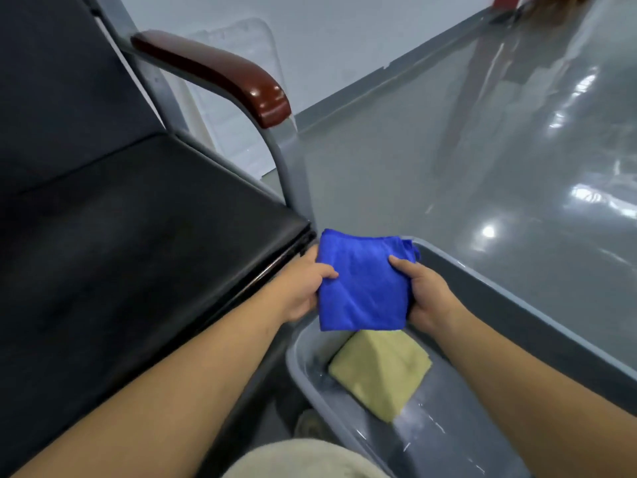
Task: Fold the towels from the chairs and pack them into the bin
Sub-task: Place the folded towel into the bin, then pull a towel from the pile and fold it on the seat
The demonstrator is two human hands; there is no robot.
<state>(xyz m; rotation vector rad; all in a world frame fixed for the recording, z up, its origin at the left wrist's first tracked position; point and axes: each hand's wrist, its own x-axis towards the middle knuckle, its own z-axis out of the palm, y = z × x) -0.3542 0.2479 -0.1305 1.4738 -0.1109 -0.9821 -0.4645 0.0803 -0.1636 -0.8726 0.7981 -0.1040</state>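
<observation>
Both bare forearms extend forward and converge, the left hand and right hand each gripping an opposite side of the blue towel, thumbs on top, fingers hidden beneath.

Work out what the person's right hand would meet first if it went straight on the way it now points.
The right hand holds the blue towel, thumb on top, pointing across it. Straight on, it would probably meet the left hand at the towel's opposite edge; depth is unclear.
</observation>
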